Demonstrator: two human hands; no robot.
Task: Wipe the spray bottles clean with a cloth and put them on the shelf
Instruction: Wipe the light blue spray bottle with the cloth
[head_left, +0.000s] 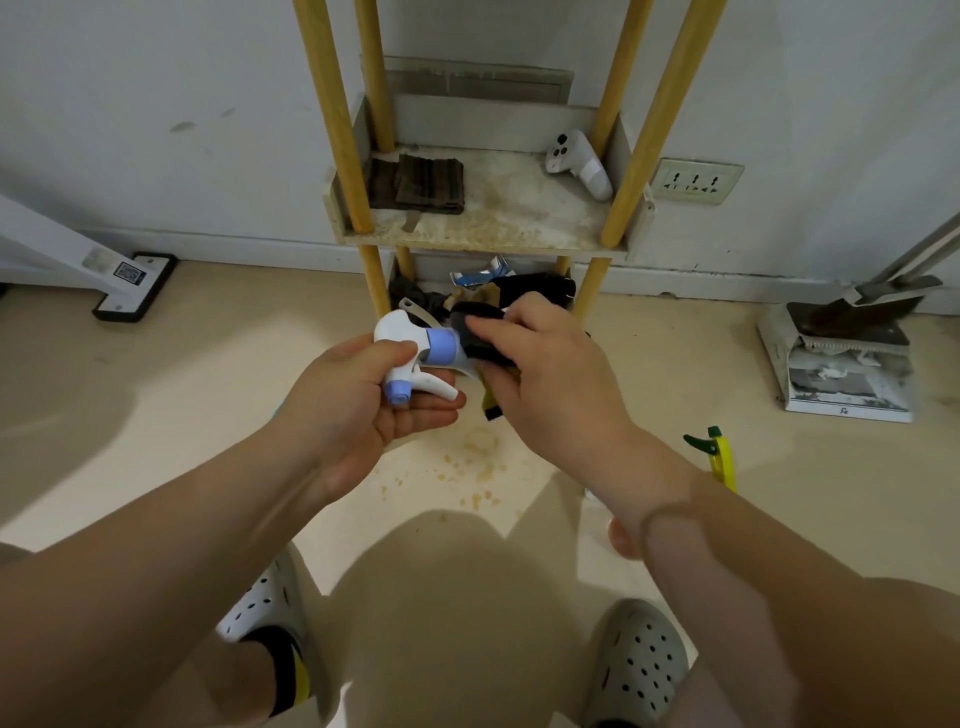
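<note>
Holding item one, a spray bottle (415, 358) with white trigger head and lilac collar, the left hand (363, 410) is curled loosely under the head, fingers half closed, nozzle pointing toward the person and trigger lying across the palm. The bottle's body is hidden: the right hand (540, 374) is closed over it through a dark cloth (478, 332) with a yellowish edge hanging below, so how much of the body has been wiped cannot be told. Both are held in the air in front of the shelf (483, 228), above a patch of floor (208, 395) speckled with yellowish crumbs (470, 467). Item two, a second sprayer with green and yellow head (719, 452), stands on the floor just beyond the right forearm, mostly hidden. Shelf contents: folded dark cloth (421, 184) and a white handheld controller (579, 163) on a gritty tier; clutter on the tier below. Risks, as judged: the loose left grip on the head may let the bottle twist or drop; a squeeze on the trigger would spray toward the person; a swing of the right arm could topple the floor bottle; a wiped bottle set on the gritty tier would pick up dirt again.
</note>
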